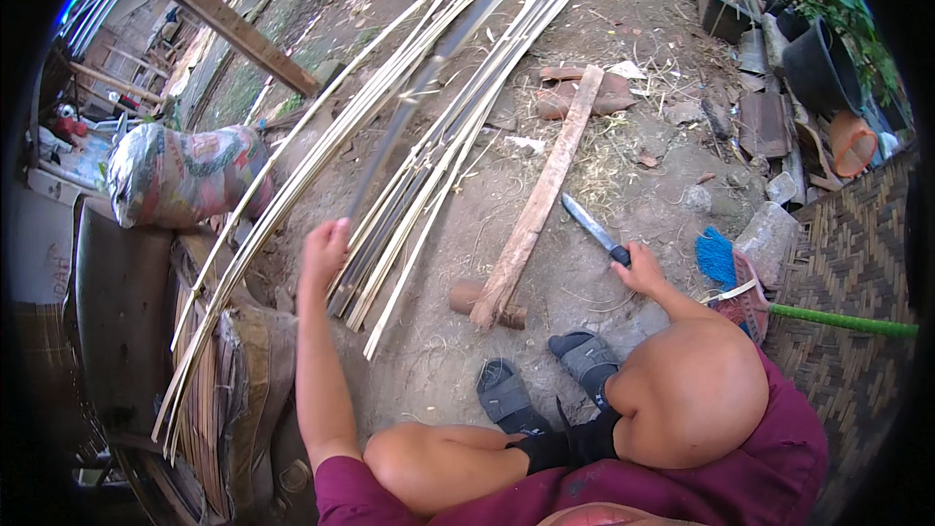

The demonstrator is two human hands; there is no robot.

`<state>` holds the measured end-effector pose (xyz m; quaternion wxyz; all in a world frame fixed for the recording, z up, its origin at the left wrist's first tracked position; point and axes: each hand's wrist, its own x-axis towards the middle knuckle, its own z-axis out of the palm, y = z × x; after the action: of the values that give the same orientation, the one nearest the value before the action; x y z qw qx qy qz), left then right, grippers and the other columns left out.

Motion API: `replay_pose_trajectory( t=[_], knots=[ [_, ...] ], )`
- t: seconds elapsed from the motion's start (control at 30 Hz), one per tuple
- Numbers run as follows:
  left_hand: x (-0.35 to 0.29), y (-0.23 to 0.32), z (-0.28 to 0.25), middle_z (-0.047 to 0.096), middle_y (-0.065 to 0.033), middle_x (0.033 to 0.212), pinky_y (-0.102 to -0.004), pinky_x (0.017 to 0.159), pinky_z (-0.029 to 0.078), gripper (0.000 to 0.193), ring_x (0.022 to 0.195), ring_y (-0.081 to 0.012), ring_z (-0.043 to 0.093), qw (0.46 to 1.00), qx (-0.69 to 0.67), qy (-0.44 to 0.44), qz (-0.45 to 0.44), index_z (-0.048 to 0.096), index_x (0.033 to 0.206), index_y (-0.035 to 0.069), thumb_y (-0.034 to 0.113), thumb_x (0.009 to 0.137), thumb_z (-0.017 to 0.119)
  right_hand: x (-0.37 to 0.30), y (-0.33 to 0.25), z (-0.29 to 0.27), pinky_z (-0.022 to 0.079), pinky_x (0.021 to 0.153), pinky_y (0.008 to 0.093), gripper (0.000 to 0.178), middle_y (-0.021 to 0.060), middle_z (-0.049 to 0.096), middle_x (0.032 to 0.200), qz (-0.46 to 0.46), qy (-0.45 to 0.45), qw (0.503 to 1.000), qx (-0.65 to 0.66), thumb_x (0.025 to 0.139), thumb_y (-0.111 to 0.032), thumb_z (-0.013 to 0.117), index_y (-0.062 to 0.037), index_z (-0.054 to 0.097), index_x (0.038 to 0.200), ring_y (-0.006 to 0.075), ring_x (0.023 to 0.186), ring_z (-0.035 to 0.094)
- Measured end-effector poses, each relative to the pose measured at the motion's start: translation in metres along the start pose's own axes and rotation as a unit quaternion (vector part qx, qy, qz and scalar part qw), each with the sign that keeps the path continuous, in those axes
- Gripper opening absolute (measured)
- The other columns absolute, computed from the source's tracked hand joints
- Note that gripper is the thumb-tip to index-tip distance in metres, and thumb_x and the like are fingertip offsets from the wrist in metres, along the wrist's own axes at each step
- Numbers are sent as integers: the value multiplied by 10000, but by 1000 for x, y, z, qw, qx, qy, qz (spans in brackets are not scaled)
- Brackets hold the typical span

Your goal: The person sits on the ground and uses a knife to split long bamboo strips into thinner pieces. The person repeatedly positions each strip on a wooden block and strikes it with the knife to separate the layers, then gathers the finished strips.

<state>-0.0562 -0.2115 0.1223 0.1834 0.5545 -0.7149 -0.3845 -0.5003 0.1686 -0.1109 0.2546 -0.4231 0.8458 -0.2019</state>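
Note:
My left hand [325, 251] is raised at the left, its fingers closed round the lower end of a long dark bamboo strip [392, 131]. The strip slants up and away to the right, smeared by motion. At the right, low over the ground, my right hand [642, 270] grips the black handle of a knife [590, 225], blade pointing up and left. Between the hands, a wooden plank [542, 193] leans with its near end on a short round log [470, 298]. Beside my left hand lies a bundle of pale and dark bamboo strips [450, 146].
Another bundle of pale strips [321, 148] lies over a worn bench [239, 370] at the left, near a stuffed sack [200, 173]. A green-handled broom [828, 319] and a woven bamboo panel [857, 244] are at the right. Black pots [823, 68] stand farther off.

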Motion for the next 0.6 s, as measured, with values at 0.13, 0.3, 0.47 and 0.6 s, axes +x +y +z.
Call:
replay_pose_trajectory(
  t=[0.13,0.3,0.47,0.6],
  knots=[
    [-18,-8,74,539,16,660,-222,438,393,333,503,-59,484,986,-76,-126,-82,607,896,63,379,998,577,2,-5,2,477,875,476,533,281,639,1094,76,4,989,126,895,-402,660,13,511,1196,428,1039,624],
    [-43,-36,142,525,11,690,-236,440,402,343,512,-69,482,966,-75,-223,-106,570,866,77,395,993,577,6,-26,10,497,844,457,519,275,644,1108,86,58,955,277,929,-389,622,-22,496,1272,410,984,657],
    [-59,-47,157,558,-13,710,-260,462,463,303,546,-89,547,952,-13,-287,-109,558,872,51,329,983,610,8,-54,-18,504,801,468,467,264,654,1015,-49,74,985,149,916,-329,639,-47,500,1263,424,937,655],
    [-74,-42,157,589,-27,734,-252,484,487,224,560,-97,572,886,-213,-358,-204,550,998,55,259,971,637,4,-40,-14,500,813,479,457,259,655,1003,-35,51,993,102,895,-298,665,-52,503,1244,434,946,647]
  ],
)
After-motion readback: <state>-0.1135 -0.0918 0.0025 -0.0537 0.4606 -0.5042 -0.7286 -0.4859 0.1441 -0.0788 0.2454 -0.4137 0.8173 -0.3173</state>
